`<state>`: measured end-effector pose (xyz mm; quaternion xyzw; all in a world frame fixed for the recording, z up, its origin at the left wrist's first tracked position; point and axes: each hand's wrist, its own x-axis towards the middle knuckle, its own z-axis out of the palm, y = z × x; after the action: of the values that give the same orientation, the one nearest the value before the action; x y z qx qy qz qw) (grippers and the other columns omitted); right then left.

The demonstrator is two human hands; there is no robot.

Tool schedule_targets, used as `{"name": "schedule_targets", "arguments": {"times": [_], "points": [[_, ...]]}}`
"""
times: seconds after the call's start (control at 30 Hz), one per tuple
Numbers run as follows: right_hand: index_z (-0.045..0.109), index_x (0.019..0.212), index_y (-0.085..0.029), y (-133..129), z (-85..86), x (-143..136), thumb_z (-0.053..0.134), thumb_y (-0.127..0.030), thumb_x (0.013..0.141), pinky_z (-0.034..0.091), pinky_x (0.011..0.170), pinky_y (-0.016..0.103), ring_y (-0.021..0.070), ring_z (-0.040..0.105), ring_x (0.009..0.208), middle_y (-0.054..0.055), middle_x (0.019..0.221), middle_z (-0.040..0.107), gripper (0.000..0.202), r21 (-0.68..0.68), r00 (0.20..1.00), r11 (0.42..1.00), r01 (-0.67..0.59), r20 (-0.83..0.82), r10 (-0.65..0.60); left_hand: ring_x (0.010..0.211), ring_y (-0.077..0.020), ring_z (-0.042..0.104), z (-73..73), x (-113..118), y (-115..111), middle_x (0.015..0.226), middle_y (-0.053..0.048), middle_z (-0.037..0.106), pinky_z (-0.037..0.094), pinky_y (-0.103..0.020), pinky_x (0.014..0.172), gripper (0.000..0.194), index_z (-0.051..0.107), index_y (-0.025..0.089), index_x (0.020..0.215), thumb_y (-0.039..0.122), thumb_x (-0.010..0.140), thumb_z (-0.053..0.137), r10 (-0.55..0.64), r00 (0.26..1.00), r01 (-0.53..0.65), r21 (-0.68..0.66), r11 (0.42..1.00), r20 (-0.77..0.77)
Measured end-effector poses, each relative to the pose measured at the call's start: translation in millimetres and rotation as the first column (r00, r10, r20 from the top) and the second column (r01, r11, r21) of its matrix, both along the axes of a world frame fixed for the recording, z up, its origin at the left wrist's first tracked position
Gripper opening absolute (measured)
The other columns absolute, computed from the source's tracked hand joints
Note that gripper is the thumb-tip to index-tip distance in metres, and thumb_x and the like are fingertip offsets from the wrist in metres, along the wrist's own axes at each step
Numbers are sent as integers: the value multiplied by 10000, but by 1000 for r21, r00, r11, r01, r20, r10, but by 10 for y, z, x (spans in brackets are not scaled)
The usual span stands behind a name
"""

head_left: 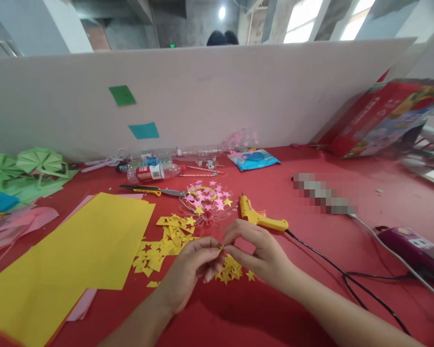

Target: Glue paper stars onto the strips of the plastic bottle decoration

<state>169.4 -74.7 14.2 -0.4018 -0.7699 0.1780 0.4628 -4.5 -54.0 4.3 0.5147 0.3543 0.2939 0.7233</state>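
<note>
My left hand point(197, 260) and my right hand point(255, 246) meet over the table, fingers closed in a pinch on one small yellow paper piece point(221, 249), seen nearly edge-on and likely a star. Just below the fingers is a pile of yellow paper stars point(230, 271), partly hidden by my left hand. Yellow paper offcuts point(173, 233), some with star-shaped holes, spread to the left. Beyond my hands stands a clear plastic piece cut into strips point(207, 218), bearing pink stars point(201, 195) and a few yellow ones. Right of it lies a yellow glue gun point(260, 219).
Yellow paper sheets point(83, 246) cover the left side. Scissors point(169, 192), a cutter knife point(141, 189) and a plastic bottle point(155, 172) lie farther back. A blue packet point(255, 160) rests near the white partition point(202, 96). The glue gun's black cord point(321, 254) runs right.
</note>
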Motion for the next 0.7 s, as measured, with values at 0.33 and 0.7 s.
{"name": "schedule_targets", "arguments": {"times": [0.33, 0.7], "points": [[556, 817, -193, 75, 281, -67, 469, -126, 899, 398, 571, 239, 121, 481, 612, 8, 687, 554, 136, 203, 950, 977, 68, 287, -126, 1012, -234, 490, 50, -259, 291, 1063, -88, 490, 430, -389, 875, 175, 598, 206, 990, 201, 815, 599, 705, 702, 10, 991, 131, -101], [554, 835, -180, 231, 171, -205, 464, -106, 886, 369, 561, 237, 114, 463, 586, -5, 654, 541, 128, 246, 946, 956, 163, 235, -222, 1047, -249, 467, -110, -98, 302, 1154, -103, 465, 425, -407, 890, 157, 557, 214, 987, 188, 835, 589, 666, 734, 52, 989, 136, -130]]}}
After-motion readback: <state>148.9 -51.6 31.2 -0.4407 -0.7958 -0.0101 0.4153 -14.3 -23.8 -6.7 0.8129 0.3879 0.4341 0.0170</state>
